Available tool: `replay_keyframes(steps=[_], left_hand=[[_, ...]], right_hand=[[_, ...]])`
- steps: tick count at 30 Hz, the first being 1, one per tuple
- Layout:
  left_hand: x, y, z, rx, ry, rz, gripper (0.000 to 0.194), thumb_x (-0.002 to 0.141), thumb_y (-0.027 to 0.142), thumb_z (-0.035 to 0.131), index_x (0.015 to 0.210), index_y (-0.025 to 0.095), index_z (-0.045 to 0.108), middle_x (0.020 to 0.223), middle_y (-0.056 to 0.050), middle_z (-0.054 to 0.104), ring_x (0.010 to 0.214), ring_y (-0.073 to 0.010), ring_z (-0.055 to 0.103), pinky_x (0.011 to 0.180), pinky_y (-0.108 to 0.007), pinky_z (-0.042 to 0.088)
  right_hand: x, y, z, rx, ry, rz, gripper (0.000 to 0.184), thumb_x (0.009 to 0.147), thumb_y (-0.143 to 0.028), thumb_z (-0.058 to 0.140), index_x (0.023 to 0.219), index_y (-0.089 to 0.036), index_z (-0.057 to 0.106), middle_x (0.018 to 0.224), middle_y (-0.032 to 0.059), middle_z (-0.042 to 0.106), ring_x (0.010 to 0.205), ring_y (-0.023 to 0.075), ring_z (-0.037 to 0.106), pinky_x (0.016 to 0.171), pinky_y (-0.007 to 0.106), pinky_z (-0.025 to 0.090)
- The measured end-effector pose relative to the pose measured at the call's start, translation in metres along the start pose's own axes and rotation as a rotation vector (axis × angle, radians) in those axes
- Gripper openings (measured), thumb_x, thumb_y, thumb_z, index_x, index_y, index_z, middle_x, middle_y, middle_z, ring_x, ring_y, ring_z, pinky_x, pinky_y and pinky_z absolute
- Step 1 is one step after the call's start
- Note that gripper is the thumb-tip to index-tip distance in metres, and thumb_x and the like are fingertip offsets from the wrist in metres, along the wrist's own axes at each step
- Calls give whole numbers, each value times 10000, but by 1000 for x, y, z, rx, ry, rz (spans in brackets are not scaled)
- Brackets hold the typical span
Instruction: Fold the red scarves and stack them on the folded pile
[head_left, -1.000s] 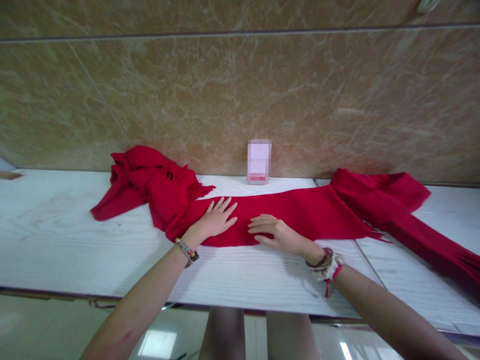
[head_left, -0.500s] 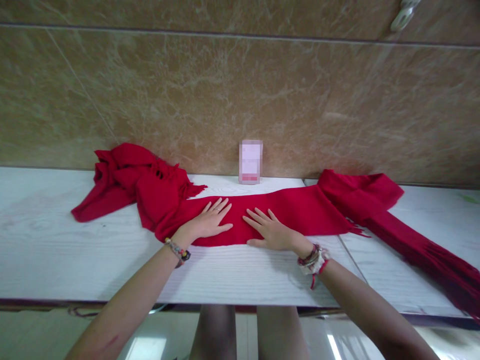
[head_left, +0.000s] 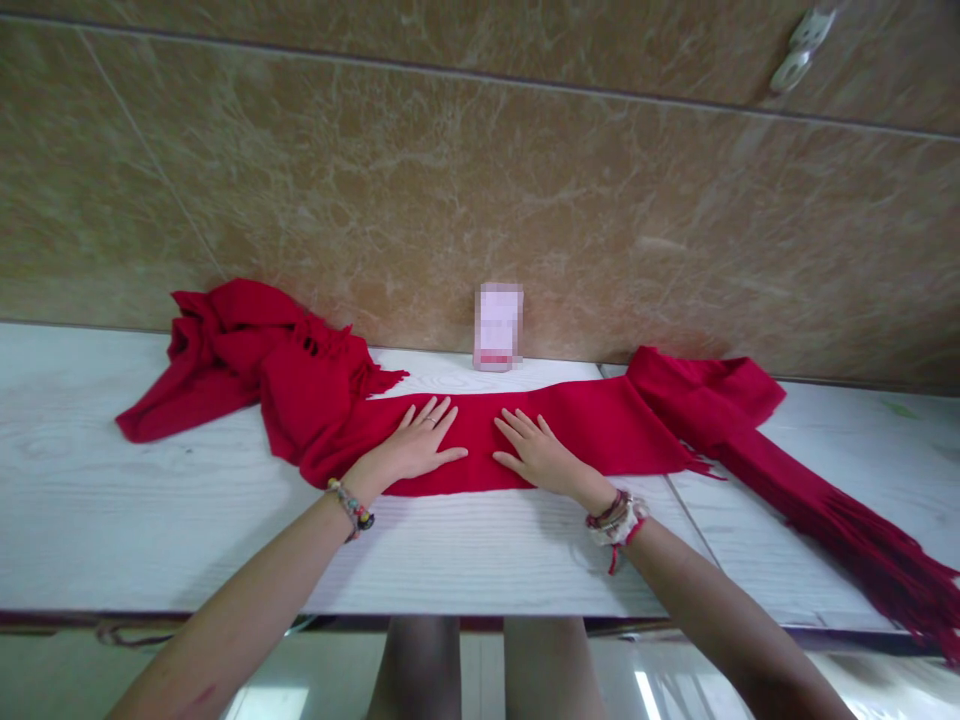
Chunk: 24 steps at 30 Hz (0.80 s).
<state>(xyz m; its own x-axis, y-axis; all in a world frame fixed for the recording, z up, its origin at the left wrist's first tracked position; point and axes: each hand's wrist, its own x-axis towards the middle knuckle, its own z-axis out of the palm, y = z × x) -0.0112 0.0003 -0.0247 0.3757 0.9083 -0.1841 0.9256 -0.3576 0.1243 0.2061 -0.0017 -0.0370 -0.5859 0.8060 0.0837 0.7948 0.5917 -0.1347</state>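
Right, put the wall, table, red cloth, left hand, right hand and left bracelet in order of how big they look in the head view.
1. wall
2. table
3. red cloth
4. left hand and right hand, too alike to rank
5. left bracelet

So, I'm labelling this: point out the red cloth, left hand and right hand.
Red cloth (head_left: 480, 425), head view: flat middle stretch.
Left hand (head_left: 409, 449), head view: its back.
Right hand (head_left: 546, 457), head view: its back.

Matt, fringed cloth scarf (head_left: 592, 425)
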Motion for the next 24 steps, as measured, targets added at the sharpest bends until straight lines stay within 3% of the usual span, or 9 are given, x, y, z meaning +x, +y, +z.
replay_keyframes(steps=[6, 14, 19, 21, 24], left_hand=[[3, 0, 4, 19, 31, -25, 890, 758, 666, 325, 1401, 82, 129, 1459, -148, 9, 1337, -297, -14, 1054, -472, 80], [2, 0, 1, 13, 8, -60, 938, 723, 681, 350, 1399, 68, 134, 1454, -156, 43, 1335, -312, 13, 1047, -493, 88], [4, -1, 3, 12, 21, -59, 960, 708, 710, 333, 1397, 69, 148, 1454, -159, 48, 1333, -322, 17, 1046, -497, 89], [4, -2, 4, 6, 16, -56, 971, 702, 724, 321, 1399, 72, 138, 1455, -156, 40, 1333, -322, 8, 1046, -498, 86], [4, -3, 4, 1, 15, -49, 974, 701, 731, 309, 1400, 77, 131, 1455, -158, 34, 1332, -325, 3, 1043, -504, 85]], right_hand=[[9, -3, -5, -7, 72, 47, 550, 892, -410, 347, 1353, -113, 303, 1421, 139, 278, 1312, 296, 198, 1021, 519, 246], [43, -8, -2, -182, -29, 14, 512, 912, -376, 311, 1341, -97, 315, 1409, 156, 298, 1286, 285, 273, 998, 506, 285], [28, 33, -8, -340, -81, 52, 451, 923, -324, 290, 1308, -105, 377, 1393, 169, 322, 1286, 283, 277, 991, 505, 295], [17, 55, -13, -382, -51, 119, 448, 918, -296, 306, 1297, -72, 391, 1371, 183, 354, 1273, 278, 304, 1014, 473, 281], [1, 88, -21, -399, -24, 228, 408, 905, -223, 318, 1273, -85, 430, 1365, 192, 356, 1255, 308, 330, 962, 511, 343]])
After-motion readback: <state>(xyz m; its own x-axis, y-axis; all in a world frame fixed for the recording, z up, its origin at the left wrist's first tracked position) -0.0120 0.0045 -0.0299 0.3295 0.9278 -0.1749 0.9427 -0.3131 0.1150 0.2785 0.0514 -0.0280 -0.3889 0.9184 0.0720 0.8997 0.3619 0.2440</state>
